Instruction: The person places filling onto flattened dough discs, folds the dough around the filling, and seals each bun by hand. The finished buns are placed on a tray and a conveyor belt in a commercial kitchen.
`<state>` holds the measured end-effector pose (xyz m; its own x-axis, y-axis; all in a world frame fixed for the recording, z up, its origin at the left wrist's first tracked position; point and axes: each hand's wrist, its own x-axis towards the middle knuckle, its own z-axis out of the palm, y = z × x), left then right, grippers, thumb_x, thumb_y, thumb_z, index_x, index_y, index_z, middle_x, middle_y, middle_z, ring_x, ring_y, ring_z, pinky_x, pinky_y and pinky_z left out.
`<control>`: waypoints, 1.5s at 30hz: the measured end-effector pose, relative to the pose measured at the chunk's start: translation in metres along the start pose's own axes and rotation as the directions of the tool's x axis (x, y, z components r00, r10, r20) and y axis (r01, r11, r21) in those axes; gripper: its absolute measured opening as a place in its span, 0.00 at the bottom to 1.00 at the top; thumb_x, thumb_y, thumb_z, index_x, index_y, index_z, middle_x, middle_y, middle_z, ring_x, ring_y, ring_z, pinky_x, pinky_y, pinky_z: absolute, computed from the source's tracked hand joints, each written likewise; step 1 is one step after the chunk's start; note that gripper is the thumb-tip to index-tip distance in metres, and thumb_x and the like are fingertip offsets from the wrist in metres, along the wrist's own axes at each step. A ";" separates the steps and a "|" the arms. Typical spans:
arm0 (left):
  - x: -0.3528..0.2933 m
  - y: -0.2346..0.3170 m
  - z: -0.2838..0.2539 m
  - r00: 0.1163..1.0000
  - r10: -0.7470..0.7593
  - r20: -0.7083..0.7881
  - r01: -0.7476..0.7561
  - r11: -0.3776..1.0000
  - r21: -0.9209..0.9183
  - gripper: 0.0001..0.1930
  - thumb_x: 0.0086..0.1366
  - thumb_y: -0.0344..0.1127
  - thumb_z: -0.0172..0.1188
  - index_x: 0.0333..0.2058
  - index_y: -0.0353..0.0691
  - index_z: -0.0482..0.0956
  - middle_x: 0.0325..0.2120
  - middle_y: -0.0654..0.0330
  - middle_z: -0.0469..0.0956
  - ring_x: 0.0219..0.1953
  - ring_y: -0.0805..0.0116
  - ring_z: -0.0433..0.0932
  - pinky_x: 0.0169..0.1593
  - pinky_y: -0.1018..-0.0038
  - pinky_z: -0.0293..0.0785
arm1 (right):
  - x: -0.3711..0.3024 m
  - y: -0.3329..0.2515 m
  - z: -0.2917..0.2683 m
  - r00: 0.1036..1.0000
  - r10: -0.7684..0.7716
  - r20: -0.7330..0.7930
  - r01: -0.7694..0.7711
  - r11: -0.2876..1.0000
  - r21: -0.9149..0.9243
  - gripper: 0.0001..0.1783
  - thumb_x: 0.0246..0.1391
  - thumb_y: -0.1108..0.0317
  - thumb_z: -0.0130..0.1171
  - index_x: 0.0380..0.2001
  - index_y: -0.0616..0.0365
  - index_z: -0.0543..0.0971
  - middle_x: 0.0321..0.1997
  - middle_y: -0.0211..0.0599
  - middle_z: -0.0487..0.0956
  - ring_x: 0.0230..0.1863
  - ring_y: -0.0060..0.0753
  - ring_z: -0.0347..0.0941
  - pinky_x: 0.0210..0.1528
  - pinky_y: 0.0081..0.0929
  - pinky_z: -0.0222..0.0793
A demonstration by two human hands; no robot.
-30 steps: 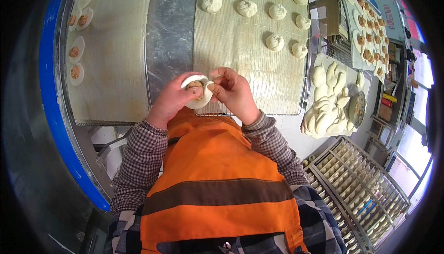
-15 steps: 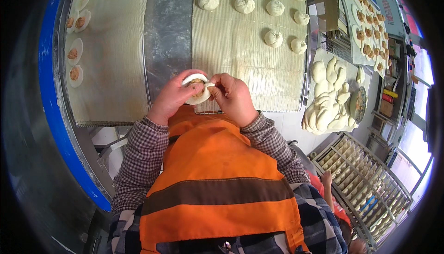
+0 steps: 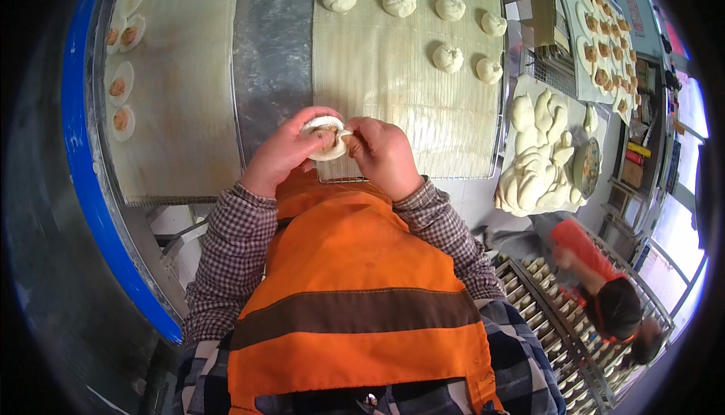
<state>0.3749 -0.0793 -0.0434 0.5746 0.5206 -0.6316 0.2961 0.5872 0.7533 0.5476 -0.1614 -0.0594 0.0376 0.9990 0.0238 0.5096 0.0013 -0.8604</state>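
Close to my body, a half-pleated bun (image 3: pixel 330 154) of white dough with brown filling is held between both hands. My left hand (image 3: pixel 281 152) cups it, its thumb pressing on the filling. The fingers of my right hand (image 3: pixel 387 155) pinch the gathered dough at its right rim. Its top is still open around the filling. Several closed, pleated buns (image 3: pixel 399 3) sit in rows on the ridged mat (image 3: pixel 362 67) beyond my right hand. Along the far left, flat dough rounds topped with filling (image 3: pixel 121 87) lie on another mat (image 3: pixel 181 105).
A metal strip (image 3: pixel 273 52) runs between the mats. To the right are a heap of dough pieces (image 3: pixel 529 166), a bowl (image 3: pixel 587 167) and a tray of filled rounds (image 3: pixel 604 45). Lower right, a person in a red top (image 3: pixel 585 253) stands by a bun-filled rack (image 3: pixel 521 294).
My right fingers have gathered more of the rim, and the bun has turned slightly in my hands. At lower right, the person has come further into view over the rack, which has shifted.
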 end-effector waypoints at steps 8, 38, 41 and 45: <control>0.014 -0.007 0.004 0.979 0.204 0.003 -0.199 0.949 0.245 0.16 0.61 0.28 0.56 0.49 0.36 0.76 0.37 0.60 0.79 0.37 0.75 0.76 0.39 0.78 0.74 | 0.004 -0.002 -0.004 1.000 0.029 0.003 -0.029 1.000 -0.007 0.10 0.51 0.75 0.62 0.38 0.65 0.76 0.26 0.45 0.77 0.26 0.43 0.75 0.28 0.32 0.71; 0.020 -0.021 0.020 0.967 0.189 -0.168 -0.240 0.896 -0.372 0.20 0.70 0.51 0.50 0.48 0.41 0.73 0.35 0.66 0.77 0.32 0.78 0.74 0.30 0.80 0.70 | -0.001 0.000 0.006 0.952 0.299 -0.068 -0.262 0.907 0.331 0.09 0.48 0.72 0.60 0.34 0.63 0.77 0.26 0.48 0.77 0.27 0.51 0.74 0.29 0.38 0.70; 0.021 -0.030 0.026 0.958 0.122 -0.259 -0.225 0.881 -0.416 0.25 0.70 0.59 0.44 0.46 0.42 0.73 0.33 0.68 0.76 0.31 0.81 0.73 0.27 0.83 0.66 | 0.001 -0.005 0.006 0.983 0.072 -0.170 -0.072 0.997 0.006 0.08 0.49 0.74 0.61 0.34 0.63 0.77 0.26 0.43 0.77 0.26 0.42 0.74 0.29 0.31 0.70; 0.024 -0.033 0.024 0.958 0.060 -0.280 -0.176 0.894 -0.412 0.30 0.69 0.64 0.40 0.44 0.41 0.73 0.30 0.68 0.75 0.27 0.81 0.72 0.23 0.83 0.62 | 0.002 -0.008 0.005 0.941 0.320 -0.108 -0.261 0.892 0.368 0.10 0.50 0.76 0.65 0.36 0.63 0.78 0.26 0.35 0.76 0.25 0.24 0.72 0.27 0.22 0.68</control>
<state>0.3975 -0.1012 -0.0789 0.3549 0.7074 -0.6113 -0.1514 0.6887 0.7091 0.5395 -0.1594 -0.0553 0.2916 0.9358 -0.1980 0.1281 -0.2433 -0.9615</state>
